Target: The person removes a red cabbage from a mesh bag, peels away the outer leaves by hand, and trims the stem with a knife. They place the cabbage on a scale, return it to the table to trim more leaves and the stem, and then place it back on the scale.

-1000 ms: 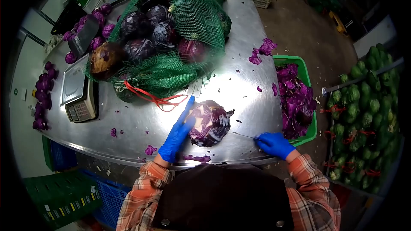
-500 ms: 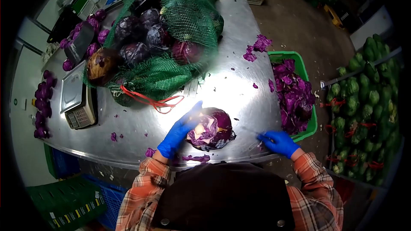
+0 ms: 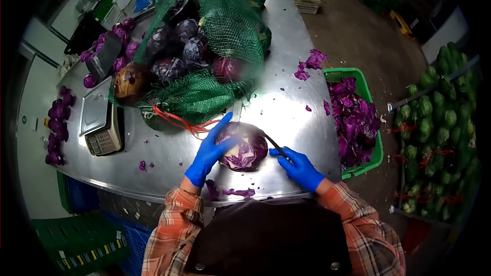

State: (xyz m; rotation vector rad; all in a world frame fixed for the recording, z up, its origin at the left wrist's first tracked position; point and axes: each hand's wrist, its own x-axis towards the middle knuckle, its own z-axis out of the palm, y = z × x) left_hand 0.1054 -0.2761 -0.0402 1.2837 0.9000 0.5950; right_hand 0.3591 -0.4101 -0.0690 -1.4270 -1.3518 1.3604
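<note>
A red cabbage (image 3: 250,148) lies on the metal table in front of me, its pale cut stem and ribs facing up toward me. My left hand (image 3: 210,151), in a blue glove, holds it from the left, the thumb across its top and the fingers along its far left side. In my right hand (image 3: 297,167), also gloved in blue, is a knife (image 3: 273,143) with a dark, thin blade. The blade lies against the right side of the cabbage. Purple leaf scraps (image 3: 239,192) lie between the cabbage and the table's near edge.
A green net bag (image 3: 230,25) of red cabbages takes up the far table, beside a weighing scale (image 3: 104,140). Trimmed cabbages (image 3: 59,117) line the left edge. A green crate (image 3: 378,148) of purple leaves stands at the right, with stacked green vegetables (image 3: 424,107) beyond.
My right hand has moved left with the knife, bringing the blade to the cabbage. The cabbage has turned and shifted slightly left under my left hand. The whole view has tilted a little.
</note>
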